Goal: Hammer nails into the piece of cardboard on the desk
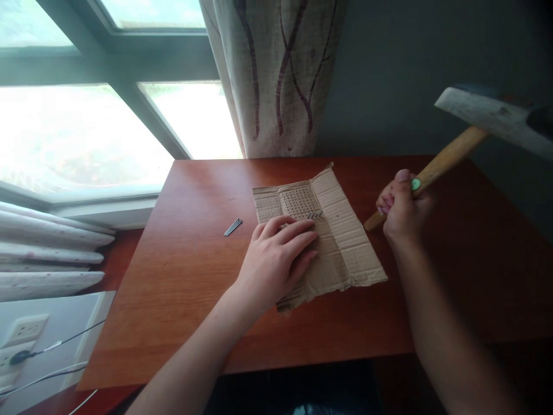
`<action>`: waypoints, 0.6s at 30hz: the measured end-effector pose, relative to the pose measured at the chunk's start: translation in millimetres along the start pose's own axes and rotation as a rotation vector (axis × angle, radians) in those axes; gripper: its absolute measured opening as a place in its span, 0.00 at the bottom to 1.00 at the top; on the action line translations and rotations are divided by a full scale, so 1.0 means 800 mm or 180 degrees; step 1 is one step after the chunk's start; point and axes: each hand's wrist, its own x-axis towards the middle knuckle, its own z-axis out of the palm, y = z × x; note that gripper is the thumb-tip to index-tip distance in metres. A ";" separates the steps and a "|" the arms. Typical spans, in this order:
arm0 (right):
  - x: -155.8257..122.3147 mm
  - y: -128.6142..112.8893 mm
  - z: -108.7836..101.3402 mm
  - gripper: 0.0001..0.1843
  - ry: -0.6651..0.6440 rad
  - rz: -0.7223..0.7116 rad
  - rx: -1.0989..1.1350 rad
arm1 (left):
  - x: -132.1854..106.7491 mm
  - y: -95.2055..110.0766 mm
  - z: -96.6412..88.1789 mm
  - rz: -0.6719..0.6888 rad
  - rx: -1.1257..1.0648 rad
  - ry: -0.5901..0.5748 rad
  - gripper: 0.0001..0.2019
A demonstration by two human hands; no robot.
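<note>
Holding a hammer [453, 153] aloft in the right hand [405, 208], left hand [274, 249] on holed cardboard [332, 248].
The right grip is closed around the wooden handle; the left grip lies loosely spread, hiding part of the sheet beside a row of metal pieces [314, 215]. Loose nails [233, 227] lie left on the surface [185, 271], near a window [86, 138], patterned curtain [280, 80] and wall socket [28, 331].

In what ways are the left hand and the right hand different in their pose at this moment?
The left hand rests outstretched on the cardboard; the right hand is closed around the wooden handle of the hammer. The left hand looks sharp, while the right hand is partly blurred. Both hands are bare.
</note>
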 end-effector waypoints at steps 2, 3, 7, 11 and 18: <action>-0.002 0.000 -0.001 0.33 0.0017 0.0000 -0.0007 | 0.000 0.000 0.000 -0.0010 0.0002 -0.0001 0.14; -0.003 0.000 -0.001 0.32 0.0024 -0.0048 0.0068 | 0.000 0.000 0.000 -0.0010 0.0001 -0.0001 0.14; -0.006 0.003 -0.003 0.27 -0.0183 -0.0320 0.0582 | 0.001 -0.001 0.001 -0.0038 -0.0045 -0.0006 0.13; -0.009 0.006 -0.003 0.29 -0.0359 -0.0232 0.0710 | 0.002 0.001 -0.003 -0.0045 -0.0370 0.0186 0.11; -0.011 0.008 -0.003 0.32 -0.0159 -0.0189 0.0703 | 0.002 -0.026 -0.043 -0.0616 -0.0407 0.1497 0.07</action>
